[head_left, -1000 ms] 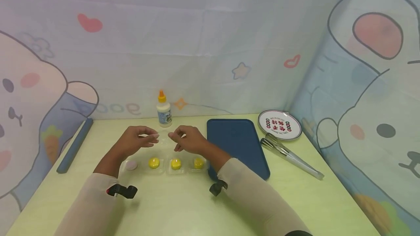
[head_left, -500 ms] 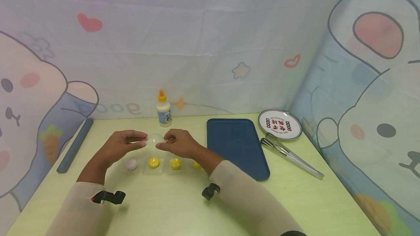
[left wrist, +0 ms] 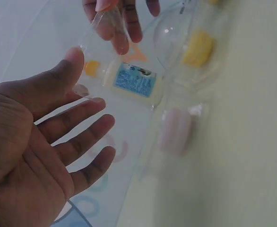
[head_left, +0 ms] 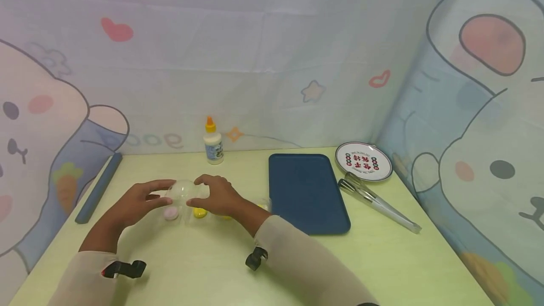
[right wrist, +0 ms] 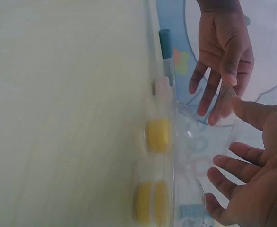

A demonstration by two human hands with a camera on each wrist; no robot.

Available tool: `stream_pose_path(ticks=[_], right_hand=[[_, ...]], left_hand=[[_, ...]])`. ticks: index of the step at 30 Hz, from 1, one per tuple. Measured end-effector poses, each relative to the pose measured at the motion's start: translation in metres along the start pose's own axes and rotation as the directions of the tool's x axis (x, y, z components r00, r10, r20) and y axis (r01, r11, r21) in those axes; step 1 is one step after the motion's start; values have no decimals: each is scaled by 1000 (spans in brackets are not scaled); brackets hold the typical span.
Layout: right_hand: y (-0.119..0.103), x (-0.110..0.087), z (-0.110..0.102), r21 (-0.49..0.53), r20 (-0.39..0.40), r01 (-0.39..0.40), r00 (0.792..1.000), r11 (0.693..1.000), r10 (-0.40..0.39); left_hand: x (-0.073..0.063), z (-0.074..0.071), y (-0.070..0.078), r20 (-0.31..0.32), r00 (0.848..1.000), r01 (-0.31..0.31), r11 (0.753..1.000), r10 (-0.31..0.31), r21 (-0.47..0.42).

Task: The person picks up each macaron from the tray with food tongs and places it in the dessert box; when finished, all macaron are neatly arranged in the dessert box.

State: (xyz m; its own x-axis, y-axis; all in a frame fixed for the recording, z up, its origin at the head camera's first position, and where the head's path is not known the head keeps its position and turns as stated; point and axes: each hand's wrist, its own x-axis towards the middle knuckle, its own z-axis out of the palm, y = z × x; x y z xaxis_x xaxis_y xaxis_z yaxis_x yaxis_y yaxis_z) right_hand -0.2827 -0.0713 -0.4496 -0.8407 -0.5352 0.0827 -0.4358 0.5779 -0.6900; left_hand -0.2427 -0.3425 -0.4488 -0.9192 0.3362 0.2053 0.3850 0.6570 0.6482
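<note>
A clear plastic dome lid (head_left: 182,191) is held between both hands, low over the row of small cakes. My left hand (head_left: 142,199) pinches its left edge between thumb and fingers. On the opposite edge, my right hand (head_left: 216,196) does the same. Just below the lid sits a pink macaron (left wrist: 175,131) in a clear tray. Beside it is a yellow macaron (head_left: 199,212), with another yellow macaron (right wrist: 151,202) farther right; clear plastic surrounds them. In the head view my right hand and forearm partly hide the cakes on the right.
A glue-type bottle (head_left: 214,148) with an orange tip stands behind the hands. To the right lie a dark blue tray (head_left: 303,192), a printed plate (head_left: 363,161) and metal tongs (head_left: 380,204). A blue-grey roll (head_left: 98,188) lies along the left edge.
Both hands have moved left and toward the person with the dome lid, from in front of the bottle to over the pink macaron. The lid has come plainly into view.
</note>
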Motion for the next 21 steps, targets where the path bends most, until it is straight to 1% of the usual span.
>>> stream_pose_path(ticks=[2, 4, 8, 16, 21], right_hand=[[-3, 2, 6, -55, -5, -11, 1000, 998, 10], [-7, 3, 11, -99, -4, -19, 1000, 995, 19], [-13, 3, 19, -161, 0, -32, 999, 986, 32], [-23, 1, 34, -213, -24, -52, 999, 976, 48], [-25, 2, 40, -230, -45, -76, 997, 970, 67]], left_hand=[[-4, 1, -4, -24, 999, -28, 999, 28, 16], [-9, 2, -8, -38, 998, -43, 999, 44, 28], [-18, 2, -12, -62, 997, -39, 998, 42, 45], [-31, 3, -21, -67, 997, -23, 995, 29, 92], [-35, 7, -27, -71, 997, -12, 995, 19, 95]])
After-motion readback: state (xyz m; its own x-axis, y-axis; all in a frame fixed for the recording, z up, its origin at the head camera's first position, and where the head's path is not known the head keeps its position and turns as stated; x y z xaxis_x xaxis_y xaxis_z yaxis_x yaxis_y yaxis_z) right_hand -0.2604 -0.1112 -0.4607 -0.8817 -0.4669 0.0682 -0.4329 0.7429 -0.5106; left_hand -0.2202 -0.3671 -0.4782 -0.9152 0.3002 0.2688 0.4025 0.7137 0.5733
